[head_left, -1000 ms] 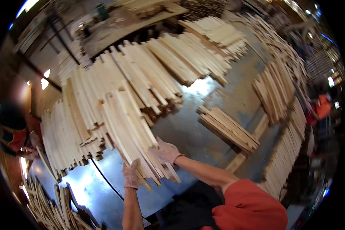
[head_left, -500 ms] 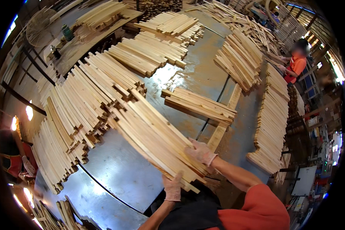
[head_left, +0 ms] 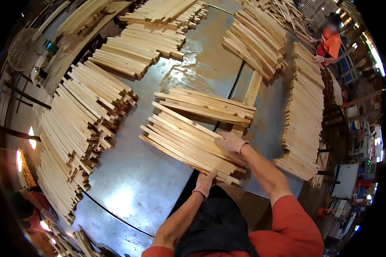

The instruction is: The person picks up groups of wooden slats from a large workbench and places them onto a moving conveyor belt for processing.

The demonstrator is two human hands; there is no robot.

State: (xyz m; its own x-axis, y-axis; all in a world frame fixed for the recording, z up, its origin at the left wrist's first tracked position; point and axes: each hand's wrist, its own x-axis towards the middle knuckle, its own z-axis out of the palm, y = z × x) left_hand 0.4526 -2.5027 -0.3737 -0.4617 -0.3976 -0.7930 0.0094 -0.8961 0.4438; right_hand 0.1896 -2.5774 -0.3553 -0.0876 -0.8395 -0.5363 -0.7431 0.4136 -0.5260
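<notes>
Wooden sticks (head_left: pixel 186 139) are held by the fingers (head_left: pixel 212 175) of the left hand (head_left: pixel 204 184) and right hand (head_left: pixel 230 142); at one o'clock from these sticks lies another pile (head_left: pixel 206 105).

My right hand (head_left: pixel 231 142) covers part of a bundle of wooden strips (head_left: pixel 188 137), while some fingers of my left hand (head_left: pixel 204 184) appear lost from view at its near edge. The lower edge crops my red shirt (head_left: pixel 283 243), black apron (head_left: pixel 214 225) and loose sticks (head_left: pixel 82 241) at lower left, and the top edge cuts through a pale timber stack (head_left: pixel 83 16). A co-worker in orange (head_left: pixel 331 45) has a blurred head at upper right, above equipment (head_left: pixel 342 214) too small to identify.
</notes>
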